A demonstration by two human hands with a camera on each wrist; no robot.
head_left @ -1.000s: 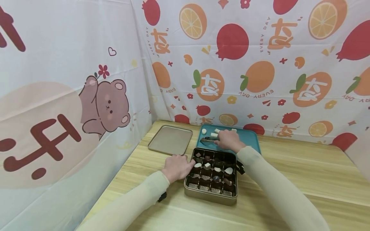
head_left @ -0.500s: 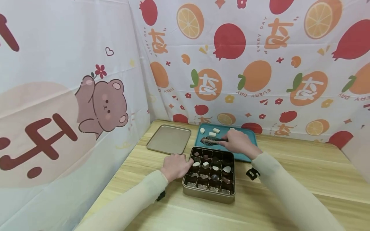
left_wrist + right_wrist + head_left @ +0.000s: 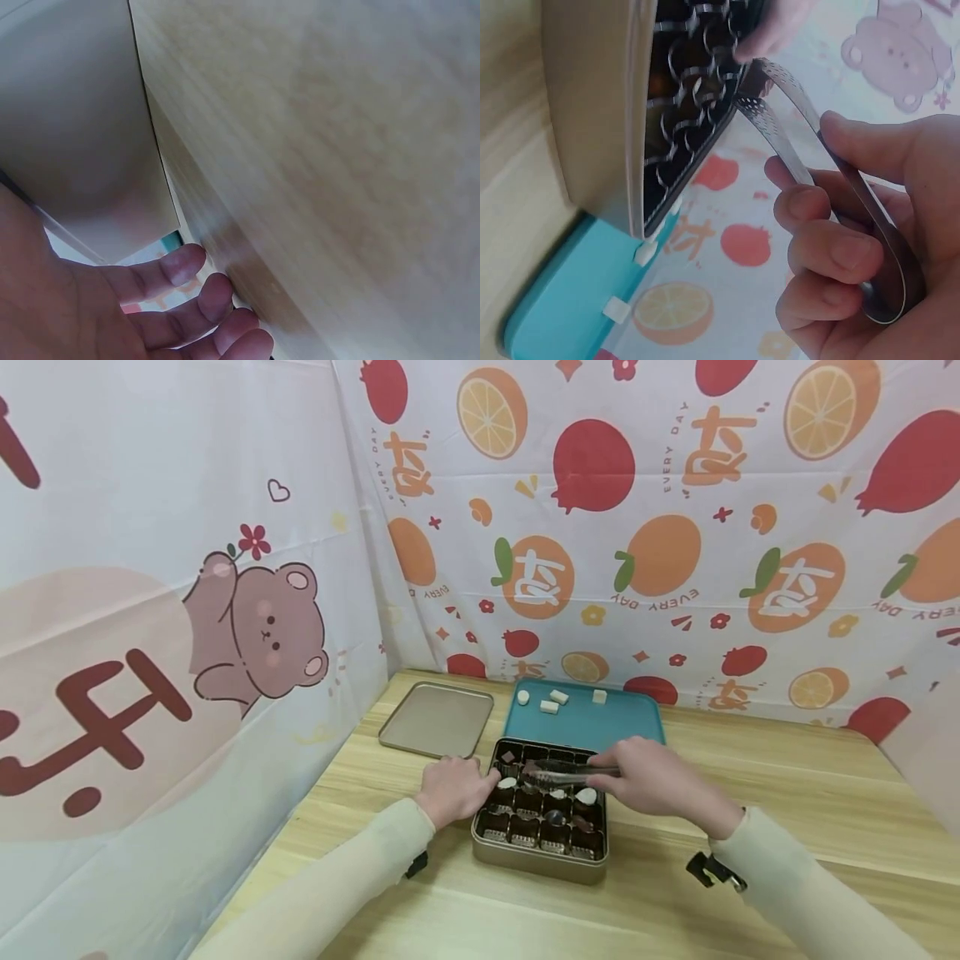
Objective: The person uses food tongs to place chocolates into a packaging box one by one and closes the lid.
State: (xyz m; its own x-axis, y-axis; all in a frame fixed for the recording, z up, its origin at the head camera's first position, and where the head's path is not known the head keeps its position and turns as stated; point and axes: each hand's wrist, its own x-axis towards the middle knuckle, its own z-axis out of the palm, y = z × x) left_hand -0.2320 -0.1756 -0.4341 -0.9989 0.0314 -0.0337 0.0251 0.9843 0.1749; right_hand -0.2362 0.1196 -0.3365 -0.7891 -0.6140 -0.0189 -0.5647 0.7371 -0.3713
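Note:
A gold tin box [image 3: 536,862] with a dark divided insert holds brown and white pieces in several compartments. My left hand [image 3: 452,789] rests at its left side, thumb over the rim. In the left wrist view the fingers [image 3: 169,270] lie loosely bent beside the tin's wall [image 3: 82,112]. With thumb and fingers my right hand [image 3: 660,779] grips metal tongs [image 3: 795,94]. Their perforated tips are over the box's back rows, with a brown piece [image 3: 758,79] between them in the right wrist view. The tongs partly cover the compartments beneath.
Behind the box lies a teal tray [image 3: 600,724] with several white pieces [image 3: 550,707] on it. A flat gold lid [image 3: 437,720] lies back left on the wooden table [image 3: 750,843]. Printed cloth [image 3: 660,468] hangs behind and at the left.
My right hand has drawn the tongs back from the teal tray to over the box, coming nearer and to the right. My left hand stays at the box's left side.

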